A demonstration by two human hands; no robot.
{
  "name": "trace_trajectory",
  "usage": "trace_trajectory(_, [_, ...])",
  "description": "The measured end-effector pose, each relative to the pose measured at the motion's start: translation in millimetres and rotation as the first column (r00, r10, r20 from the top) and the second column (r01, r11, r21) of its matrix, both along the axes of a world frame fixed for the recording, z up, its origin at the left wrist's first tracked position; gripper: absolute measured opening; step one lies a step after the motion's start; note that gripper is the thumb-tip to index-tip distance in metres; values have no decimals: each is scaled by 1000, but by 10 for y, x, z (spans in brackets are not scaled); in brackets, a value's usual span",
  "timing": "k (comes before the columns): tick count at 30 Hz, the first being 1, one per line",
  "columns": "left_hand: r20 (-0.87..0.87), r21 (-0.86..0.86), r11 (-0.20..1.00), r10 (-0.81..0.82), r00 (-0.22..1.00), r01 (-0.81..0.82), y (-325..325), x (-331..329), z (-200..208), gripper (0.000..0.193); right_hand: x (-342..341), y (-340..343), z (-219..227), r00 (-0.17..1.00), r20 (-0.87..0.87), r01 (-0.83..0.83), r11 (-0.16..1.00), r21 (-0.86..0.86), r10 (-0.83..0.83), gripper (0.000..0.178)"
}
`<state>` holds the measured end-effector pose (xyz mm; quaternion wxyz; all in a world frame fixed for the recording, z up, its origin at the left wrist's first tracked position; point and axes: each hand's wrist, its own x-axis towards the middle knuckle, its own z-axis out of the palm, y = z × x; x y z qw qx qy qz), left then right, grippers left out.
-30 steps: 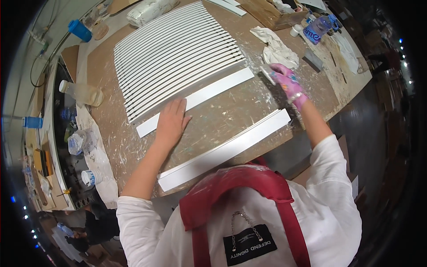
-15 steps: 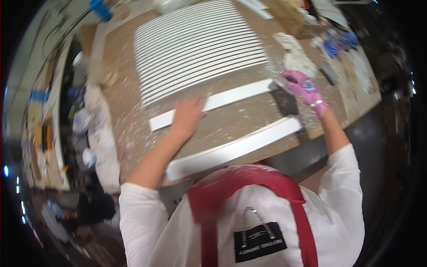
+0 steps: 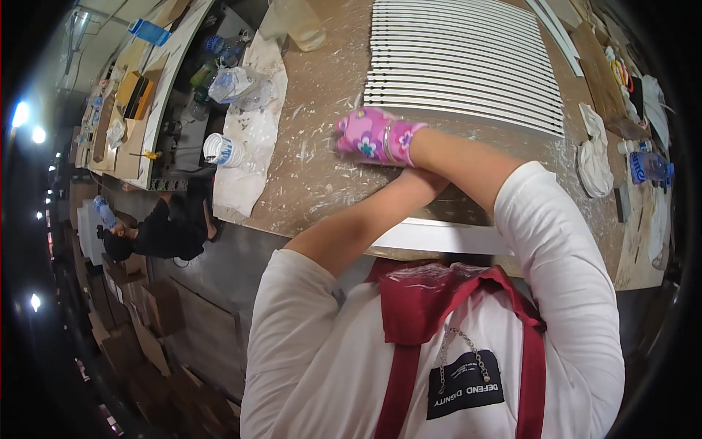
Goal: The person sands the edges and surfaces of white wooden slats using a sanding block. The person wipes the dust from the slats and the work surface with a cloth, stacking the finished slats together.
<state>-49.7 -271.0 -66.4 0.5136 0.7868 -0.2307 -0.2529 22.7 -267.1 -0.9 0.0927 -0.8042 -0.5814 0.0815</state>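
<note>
While a white strip [image 3: 439, 235] is lying along the desk's [image 3: 314, 175] near edge, the right forearm [image 3: 468, 164] is crossing over the left forearm [image 3: 365, 219] and hiding the left hand — I cannot tell how its fingers are set. The right hand [image 3: 371, 137] is wearing a pink flowered glove [image 3: 402, 143] — whether its fingers are spread or pinching, I cannot tell. Beyond, white slats [image 3: 461, 72] are lying in parallel rows.

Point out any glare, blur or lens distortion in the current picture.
Head view: lights flare white near the left rim; also in the head view, the gloved right hand looks slightly blurred, a co-worker appears tipped sideways, and the corners fall to black.
</note>
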Motion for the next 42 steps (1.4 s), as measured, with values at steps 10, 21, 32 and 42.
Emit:
trace_trajectory(10, [516,563,826,-337,787,-15,189,362,637,33,-39,-1988,796,900,-70,403,760,510,-431,33])
trace_trajectory(21, [641,474,881,-347,685,3,59,190,502,41,-1323,-4341,-303,90,-606,978,-46,205,-790,32])
trace_trajectory(32, [610,489,872,-327,721,-19,91,147,459,40,-1536,-3880,271,444,-211,887,460,-31,-871,33])
trace_trajectory(42, [709,259,951,-69,702,-168,163,17,-280,27,-71,-523,336,957,-275,174,935,308,-87,25])
